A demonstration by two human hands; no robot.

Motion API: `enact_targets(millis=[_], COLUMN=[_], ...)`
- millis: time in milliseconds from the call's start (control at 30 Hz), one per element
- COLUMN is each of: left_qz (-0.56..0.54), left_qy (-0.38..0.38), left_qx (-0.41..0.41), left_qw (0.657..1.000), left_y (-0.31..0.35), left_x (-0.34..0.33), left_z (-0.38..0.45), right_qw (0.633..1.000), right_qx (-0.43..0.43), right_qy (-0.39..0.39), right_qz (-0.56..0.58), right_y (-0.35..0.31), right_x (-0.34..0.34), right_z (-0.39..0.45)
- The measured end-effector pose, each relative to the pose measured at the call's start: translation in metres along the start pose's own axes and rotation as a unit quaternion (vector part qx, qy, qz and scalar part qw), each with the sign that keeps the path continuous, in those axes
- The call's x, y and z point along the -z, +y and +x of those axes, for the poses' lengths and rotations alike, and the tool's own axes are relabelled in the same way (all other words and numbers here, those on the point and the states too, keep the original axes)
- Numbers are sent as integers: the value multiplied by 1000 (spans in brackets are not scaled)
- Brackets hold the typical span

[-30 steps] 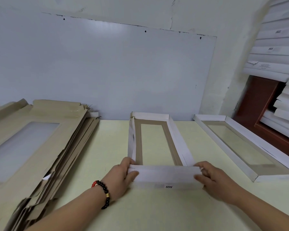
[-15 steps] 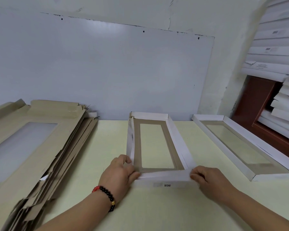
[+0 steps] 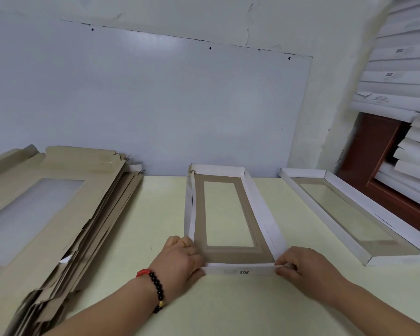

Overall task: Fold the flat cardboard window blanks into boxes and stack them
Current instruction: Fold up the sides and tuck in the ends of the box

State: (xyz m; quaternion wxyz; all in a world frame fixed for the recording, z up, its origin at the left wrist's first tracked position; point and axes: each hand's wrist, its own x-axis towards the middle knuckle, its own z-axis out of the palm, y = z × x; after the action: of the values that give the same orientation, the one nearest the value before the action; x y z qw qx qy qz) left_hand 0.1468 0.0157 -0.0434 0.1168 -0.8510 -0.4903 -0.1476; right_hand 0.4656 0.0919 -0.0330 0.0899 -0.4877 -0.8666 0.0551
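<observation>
At twelve o'clock I see the box [image 3: 230, 214] on the table [image 3: 228, 306]; flat blanks [image 3: 46, 214] at nine, finished box [image 3: 349, 212] at two.

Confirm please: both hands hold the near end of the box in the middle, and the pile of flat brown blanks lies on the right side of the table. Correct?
Not quite. In the head view the pile of flat brown blanks lies on the left side of the table. Both hands, left and right, do hold the near end of the box in the middle.
</observation>
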Motion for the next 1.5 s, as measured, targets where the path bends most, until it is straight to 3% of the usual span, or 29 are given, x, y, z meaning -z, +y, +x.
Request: enact_targets(millis=[167, 300, 467, 567, 900, 1167, 1267, 1333, 1400, 1500], left_qz=[44, 106, 110, 109, 94, 65, 39, -3, -73, -73], left_qy=[-94, -157, -172, -184, -144, -124, -67, 16, 47, -8], left_qx=[72, 78, 75, 72, 94, 108, 123, 151, 179, 219], left_qw=[992, 979, 976, 974, 981, 984, 989, 988, 980, 973], left_y=[12, 19, 33, 38, 30, 29, 26, 24, 24, 26], left_x=[3, -7, -13, -11, -11, -6, 1, -3, -9, -18], left_z=[12, 26, 38, 40, 29, 27, 16, 7, 0, 2], right_qw=[986, 965, 973, 975, 980, 965, 966, 966, 969, 985], right_qx=[55, 90, 112, 138, 106, 101, 90, 64, 31, 22], right_qy=[15, -1, -78, -64, -68, -81, -92, -116, -141, -167], right_qz=[-157, -247, -184, -161, -152, -226, -225, -220, -199, -43], right_y=[-13, -38, -73, -93, -65, -29, -30, -35, -43, -59], right_x=[5, 11, -24, -37, -18, 7, 10, 13, 19, 28], right_z=[1, 8, 30, 39, 34, 17, 18, 20, 22, 30])
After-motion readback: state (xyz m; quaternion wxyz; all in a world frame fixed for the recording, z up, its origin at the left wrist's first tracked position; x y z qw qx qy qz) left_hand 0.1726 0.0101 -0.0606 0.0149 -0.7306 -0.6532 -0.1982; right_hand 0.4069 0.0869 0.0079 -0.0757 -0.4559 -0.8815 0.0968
